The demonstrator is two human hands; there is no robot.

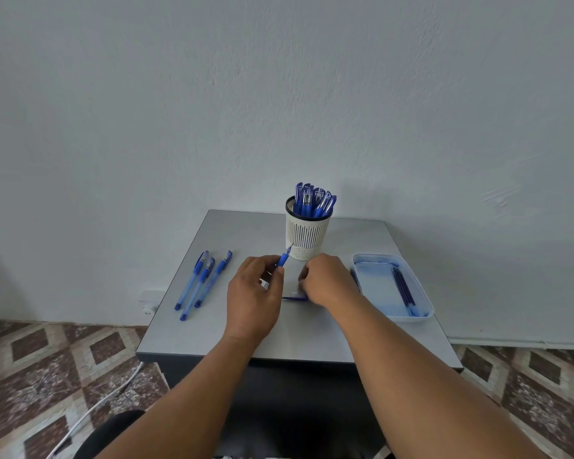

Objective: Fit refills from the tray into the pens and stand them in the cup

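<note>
Your left hand (254, 298) sits near the middle of the desk (212, 332), fingers curled round a blue pen (284, 259) whose tip slants up and away toward the foot of the cup (307, 234); the tip shows just in front of the cup's lower wall, though you cannot tell whether it touches; your right hand (327, 281) lies just beside the left, knuckles up and fingers curled down onto the desk over a small blue and white piece (295, 296) that peeks out at its near side; whether those fingers actually pinch it cannot be told from here, as the hand hides them; the cup, white with slotted walls and a dark rim, stands at the middle of the far edge and holds a bunch of capped blue pens (314, 200) standing upright or leaning slightly; three more pens (202, 283) lie side by side near the left edge, slanted with their caps toward the far side, well apart from your hands; the tray (424, 308), pale blue and shallow, rests along the right edge, just beside your right wrist; a few dark blue refills (402, 286) lie lengthwise inside it toward its right wall; a white cable (113, 392) trails over the patterned floor tiles (47, 359) below the desk's left corner
</note>
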